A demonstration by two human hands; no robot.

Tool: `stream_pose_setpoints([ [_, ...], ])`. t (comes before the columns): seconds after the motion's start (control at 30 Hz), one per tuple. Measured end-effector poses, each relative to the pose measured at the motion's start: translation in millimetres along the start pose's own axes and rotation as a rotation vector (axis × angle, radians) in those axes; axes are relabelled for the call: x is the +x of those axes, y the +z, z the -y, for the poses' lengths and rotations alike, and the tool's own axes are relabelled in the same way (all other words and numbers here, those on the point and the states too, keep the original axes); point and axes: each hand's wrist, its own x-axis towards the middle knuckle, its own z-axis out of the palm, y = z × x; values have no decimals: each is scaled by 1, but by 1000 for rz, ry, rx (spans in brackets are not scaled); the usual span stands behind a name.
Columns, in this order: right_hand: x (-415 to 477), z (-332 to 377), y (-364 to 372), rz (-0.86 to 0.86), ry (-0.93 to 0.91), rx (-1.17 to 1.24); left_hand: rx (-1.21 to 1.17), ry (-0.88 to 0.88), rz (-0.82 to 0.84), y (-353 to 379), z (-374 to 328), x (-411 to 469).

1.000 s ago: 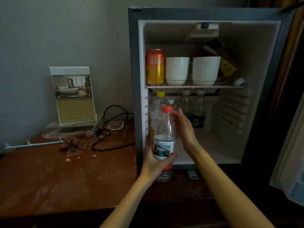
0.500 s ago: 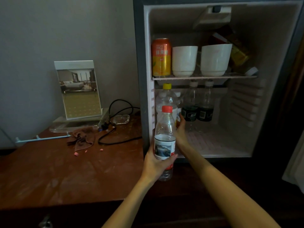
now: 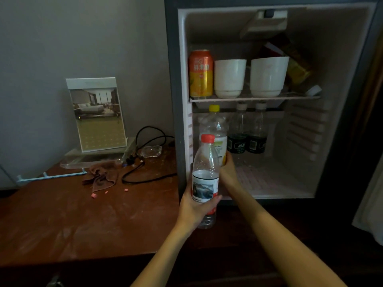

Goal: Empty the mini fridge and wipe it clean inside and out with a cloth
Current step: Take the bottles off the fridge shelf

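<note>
Head view, looking into the open mini fridge (image 3: 176,79), cut off at top and right. Cannot see the fingers of the right hand (image 3: 228,170): hidden behind the red-capped bottle (image 3: 206,162), so cannot tell whether gripping or merely touching the yellow-capped bottle (image 3: 214,125) at the lower compartment's front left. Gripping the red-capped bottle round its label with the left hand (image 3: 194,210), upright, just outside the fridge's lower left corner; clear liquid inside. Further back on the fridge floor, two dark-labelled bottles (image 3: 237,141) side by side, contents hard to make out. On the wire shelf (image 3: 298,97) above: an orange can (image 3: 200,73), two white cups (image 3: 229,77) with insides out of sight, and a yellow carton (image 3: 296,69) leaning behind, half hidden. Left of the fridge, on the brown desk (image 3: 62,214), a crumpled brown cloth (image 3: 102,175) beside a black cable (image 3: 145,179).
</note>
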Motion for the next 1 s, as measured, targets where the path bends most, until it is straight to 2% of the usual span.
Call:
stream_pose_setpoints([
  [0.17, -9, 5, -20, -27, -23, 35, -17, -14, 4, 3, -4, -1],
  [0.6, -64, 23, -53, 105, -75, 142, -13, -43, 27, 4, -17, -5],
  [0.8, -81, 19, -59, 146, -22, 159, -56, -59, 21, 5, -25, -10],
  [1.0, -89, 14, -58, 100, -46, 198, -76, -52, 21, 1, -38, -24],
])
